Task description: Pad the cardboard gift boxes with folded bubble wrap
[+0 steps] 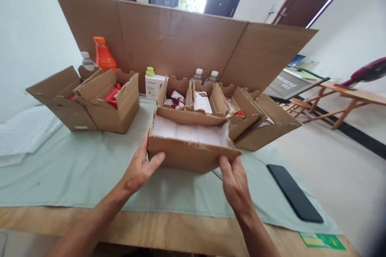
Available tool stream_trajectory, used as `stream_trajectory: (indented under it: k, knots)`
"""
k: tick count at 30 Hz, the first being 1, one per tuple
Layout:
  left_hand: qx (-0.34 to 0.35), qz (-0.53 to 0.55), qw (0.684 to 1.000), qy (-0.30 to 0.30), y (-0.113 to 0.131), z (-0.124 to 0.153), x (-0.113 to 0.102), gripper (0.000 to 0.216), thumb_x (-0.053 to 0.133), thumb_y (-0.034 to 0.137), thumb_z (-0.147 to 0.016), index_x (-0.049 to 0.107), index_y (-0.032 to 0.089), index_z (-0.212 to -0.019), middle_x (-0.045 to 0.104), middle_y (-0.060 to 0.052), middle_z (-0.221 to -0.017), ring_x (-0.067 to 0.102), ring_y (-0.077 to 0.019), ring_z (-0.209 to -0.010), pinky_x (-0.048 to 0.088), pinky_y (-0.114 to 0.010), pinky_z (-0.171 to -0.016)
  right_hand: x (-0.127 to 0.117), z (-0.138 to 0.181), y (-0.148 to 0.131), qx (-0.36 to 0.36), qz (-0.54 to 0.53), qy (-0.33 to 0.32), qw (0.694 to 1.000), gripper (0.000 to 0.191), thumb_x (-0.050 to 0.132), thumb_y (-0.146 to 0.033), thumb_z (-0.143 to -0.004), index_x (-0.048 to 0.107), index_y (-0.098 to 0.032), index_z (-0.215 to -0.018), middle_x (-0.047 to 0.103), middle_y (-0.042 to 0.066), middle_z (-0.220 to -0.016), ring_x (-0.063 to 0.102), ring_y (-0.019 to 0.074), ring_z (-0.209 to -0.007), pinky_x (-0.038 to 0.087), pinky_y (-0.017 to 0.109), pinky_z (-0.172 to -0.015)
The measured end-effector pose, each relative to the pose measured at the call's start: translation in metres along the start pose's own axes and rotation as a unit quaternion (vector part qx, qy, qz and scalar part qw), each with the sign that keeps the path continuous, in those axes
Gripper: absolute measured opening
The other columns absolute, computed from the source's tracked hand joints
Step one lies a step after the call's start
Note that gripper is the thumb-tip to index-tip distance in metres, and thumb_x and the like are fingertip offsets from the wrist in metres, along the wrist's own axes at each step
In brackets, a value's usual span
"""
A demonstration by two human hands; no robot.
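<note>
An open cardboard box with a torn top edge is gripped between my two hands over the middle of the cloth. White, soft-looking packing fills it nearly to the rim. My left hand wraps round the box's left end, thumb on the front face, its other fingers partly hidden. At the right front corner, my right hand holds the box with the thumb in front and the fingers behind. Just behind it stand several narrow cardboard boxes with items inside, among them a white packet.
Two cardboard boxes with red packets stand at the left, an orange bottle behind them. A white bottle with a green cap is mid-table. Bubble wrap lies far left, a black phone at right. A tall cardboard panel closes off the back.
</note>
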State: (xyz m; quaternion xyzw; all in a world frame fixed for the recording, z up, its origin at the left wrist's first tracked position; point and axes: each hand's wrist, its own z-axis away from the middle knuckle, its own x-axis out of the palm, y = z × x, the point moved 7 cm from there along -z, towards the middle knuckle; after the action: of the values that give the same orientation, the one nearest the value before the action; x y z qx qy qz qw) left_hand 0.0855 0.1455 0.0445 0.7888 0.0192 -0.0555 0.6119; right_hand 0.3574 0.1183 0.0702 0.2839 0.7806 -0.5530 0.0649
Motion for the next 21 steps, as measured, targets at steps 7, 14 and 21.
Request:
stream_trajectory:
  k: [7,14,21]
  knots:
    - [-0.103,-0.071,0.987,0.097,0.002,0.109,-0.04,0.074,0.062,0.058,-0.095,0.039,0.033,-0.161,0.053,-0.006,-0.16,0.044,-0.0371,-0.151,0.039,-0.054,-0.125,-0.01,0.079,-0.018,0.001,0.049,0.012,0.999,0.058,0.048,-0.047,-0.105,0.044,-0.031,-0.16,0.049,0.005,-0.162,0.046,0.0349,-0.15,0.044,0.051,-0.12]
    - [-0.021,-0.134,0.974,0.18,0.041,0.073,-0.099,0.074,0.063,0.061,-0.094,0.045,0.025,-0.156,0.062,-0.011,-0.149,0.054,-0.0378,-0.142,0.04,-0.055,-0.123,0.063,0.023,-0.061,-0.058,-0.082,-0.059,0.993,0.065,0.048,-0.056,-0.103,0.044,-0.024,-0.16,0.051,0.011,-0.161,0.049,0.0321,-0.148,0.043,0.054,-0.121]
    - [-0.007,-0.03,0.998,0.06,0.027,0.082,-0.015,0.083,0.065,0.044,-0.097,0.025,0.024,-0.166,0.036,-0.013,-0.17,0.034,-0.0347,-0.157,0.03,-0.052,-0.129,-0.02,0.05,-0.017,0.037,0.047,0.093,0.994,0.06,0.051,-0.058,-0.101,0.055,-0.024,-0.15,0.06,0.011,-0.152,0.051,0.0393,-0.145,0.042,0.058,-0.119]
